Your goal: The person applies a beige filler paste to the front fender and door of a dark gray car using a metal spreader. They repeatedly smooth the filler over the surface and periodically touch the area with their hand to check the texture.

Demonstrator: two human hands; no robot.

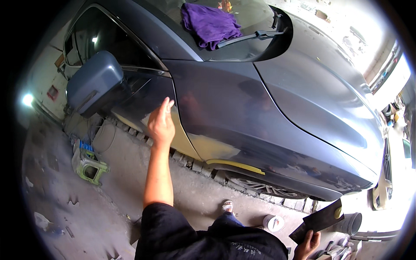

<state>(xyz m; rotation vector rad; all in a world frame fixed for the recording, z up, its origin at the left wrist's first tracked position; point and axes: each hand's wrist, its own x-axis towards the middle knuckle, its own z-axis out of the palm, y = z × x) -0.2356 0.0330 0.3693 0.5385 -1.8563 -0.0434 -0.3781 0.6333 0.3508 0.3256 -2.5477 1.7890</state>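
Grey, stained floor [121,195] — bright light [27,100] left.

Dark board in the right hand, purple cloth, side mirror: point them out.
Dark board [321,217]: head view, middle of its broad upper part.
Purple cloth [211,25]: head view, middle of its crumpled top.
Side mirror [96,78]: head view, middle of its housing.

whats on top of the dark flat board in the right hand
A yellowish dab sits near the right end of the dark flat board. The right hand covers part of its near edge; the underside faces away, unseen.
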